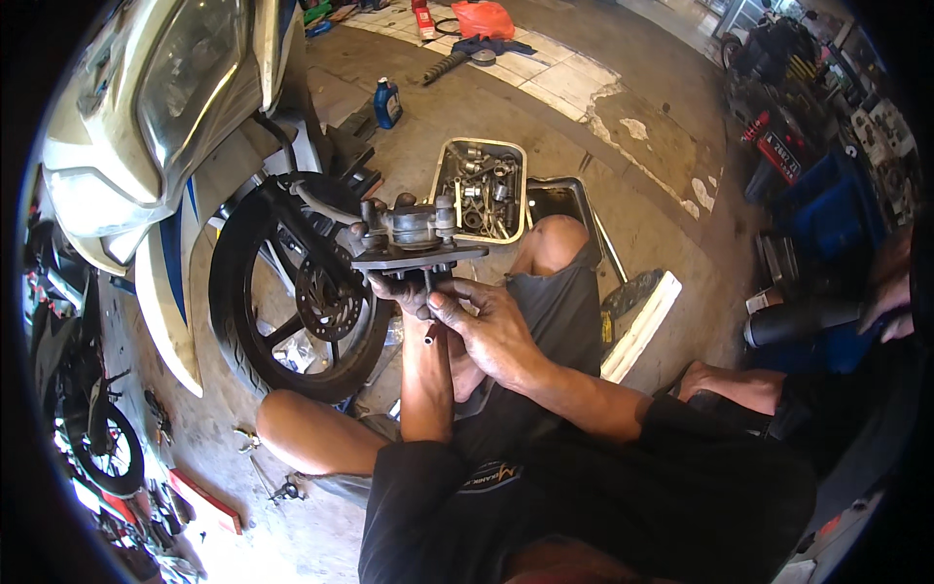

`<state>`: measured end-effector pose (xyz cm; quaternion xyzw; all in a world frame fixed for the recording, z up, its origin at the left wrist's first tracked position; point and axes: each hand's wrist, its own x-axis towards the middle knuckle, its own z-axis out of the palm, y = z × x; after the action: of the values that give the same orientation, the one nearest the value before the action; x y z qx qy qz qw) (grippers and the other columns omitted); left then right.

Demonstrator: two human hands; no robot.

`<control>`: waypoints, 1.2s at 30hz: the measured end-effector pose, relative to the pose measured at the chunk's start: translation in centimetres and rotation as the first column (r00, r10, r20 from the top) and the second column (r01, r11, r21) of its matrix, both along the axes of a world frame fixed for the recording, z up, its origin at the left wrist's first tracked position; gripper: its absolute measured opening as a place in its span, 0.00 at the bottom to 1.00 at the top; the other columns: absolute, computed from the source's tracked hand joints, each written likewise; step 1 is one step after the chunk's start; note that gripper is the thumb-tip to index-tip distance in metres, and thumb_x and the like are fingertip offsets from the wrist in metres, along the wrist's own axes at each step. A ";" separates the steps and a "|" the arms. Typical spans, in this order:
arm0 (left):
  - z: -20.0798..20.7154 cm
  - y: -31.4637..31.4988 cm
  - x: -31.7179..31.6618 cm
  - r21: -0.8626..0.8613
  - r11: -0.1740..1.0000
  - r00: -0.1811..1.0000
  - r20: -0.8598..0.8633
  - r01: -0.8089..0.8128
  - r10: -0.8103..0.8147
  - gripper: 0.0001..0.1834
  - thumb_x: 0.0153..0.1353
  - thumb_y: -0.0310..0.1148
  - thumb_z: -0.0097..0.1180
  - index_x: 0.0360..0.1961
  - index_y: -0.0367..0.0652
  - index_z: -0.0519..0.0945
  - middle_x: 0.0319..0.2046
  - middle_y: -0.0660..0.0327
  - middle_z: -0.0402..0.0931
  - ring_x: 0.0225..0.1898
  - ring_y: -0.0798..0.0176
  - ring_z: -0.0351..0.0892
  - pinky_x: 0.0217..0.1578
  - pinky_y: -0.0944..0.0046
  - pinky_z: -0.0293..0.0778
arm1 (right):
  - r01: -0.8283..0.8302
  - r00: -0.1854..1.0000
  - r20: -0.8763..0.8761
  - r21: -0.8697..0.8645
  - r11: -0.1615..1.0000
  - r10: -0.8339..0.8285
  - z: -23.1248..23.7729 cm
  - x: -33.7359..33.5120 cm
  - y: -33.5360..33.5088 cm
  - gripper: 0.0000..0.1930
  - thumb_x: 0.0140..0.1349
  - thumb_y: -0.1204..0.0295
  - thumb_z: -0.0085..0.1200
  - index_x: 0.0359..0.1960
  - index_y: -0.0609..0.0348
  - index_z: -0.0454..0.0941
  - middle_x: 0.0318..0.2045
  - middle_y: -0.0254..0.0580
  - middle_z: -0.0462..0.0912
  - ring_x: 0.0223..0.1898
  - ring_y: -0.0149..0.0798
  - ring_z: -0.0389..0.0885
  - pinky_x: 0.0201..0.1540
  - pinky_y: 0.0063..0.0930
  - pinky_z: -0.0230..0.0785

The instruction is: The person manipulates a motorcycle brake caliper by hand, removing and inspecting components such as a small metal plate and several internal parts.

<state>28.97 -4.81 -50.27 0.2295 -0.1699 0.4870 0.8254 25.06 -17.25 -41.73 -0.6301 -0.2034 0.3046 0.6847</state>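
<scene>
In front of me, beside the motorcycle's front wheel [233, 292], my left hand [394, 292] grips from below a greasy metal motorcycle part [413, 232]. It has a flat dark plate and a round body with upright posts on top. Its exact kind I cannot make out. My right hand [491, 326] is closed just under the plate, thumb and fingers pinching a slim metal rod [429, 337] whose round end sticks out below. Where the rod meets the part is hidden by my fingers. Behind the part lies a metal tray [523, 195] of sockets and loose hardware.
At left stands a white and blue motorcycle [161, 175]. Beyond it are a blue bottle [387, 104], a shock absorber [446, 68] and a red bag [484, 19]. A white bar [642, 326] lies right of my knee. Another person's hand [887, 292] shows at the right edge.
</scene>
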 end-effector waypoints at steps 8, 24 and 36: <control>0.2 0.6 -0.6 0.006 1.000 0.998 -0.054 -0.020 0.020 0.40 0.52 0.62 0.62 0.64 0.62 0.65 0.64 0.61 0.64 0.62 0.42 0.65 0.59 0.31 0.66 | 0.059 0.995 0.081 0.025 0.998 -0.060 -1.7 0.0 0.8 0.15 0.62 0.67 0.62 0.42 0.66 0.75 0.32 0.37 0.80 0.37 0.28 0.77 0.41 0.25 0.71; 0.1 0.3 -1.3 0.008 1.000 0.993 -0.117 0.028 -0.027 0.41 0.51 0.63 0.62 0.63 0.62 0.65 0.64 0.61 0.64 0.62 0.43 0.65 0.58 0.33 0.67 | 0.111 0.993 0.039 -0.003 0.994 -0.111 -0.7 -0.2 0.0 0.20 0.60 0.59 0.62 0.43 0.65 0.77 0.32 0.42 0.82 0.36 0.34 0.79 0.41 0.30 0.70; 0.2 0.9 -2.4 -0.014 0.999 0.991 -0.130 0.032 -0.033 0.41 0.50 0.64 0.62 0.63 0.61 0.65 0.64 0.61 0.63 0.62 0.44 0.65 0.58 0.34 0.69 | 0.070 0.997 0.016 -0.037 0.997 -0.069 -0.2 -0.2 0.8 0.19 0.63 0.63 0.60 0.42 0.72 0.78 0.38 0.52 0.83 0.39 0.36 0.82 0.40 0.30 0.77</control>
<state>26.55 -3.96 -50.05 0.2531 -0.1162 0.4585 0.8439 24.84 -16.48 -41.96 -0.6517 -0.1805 0.2797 0.6815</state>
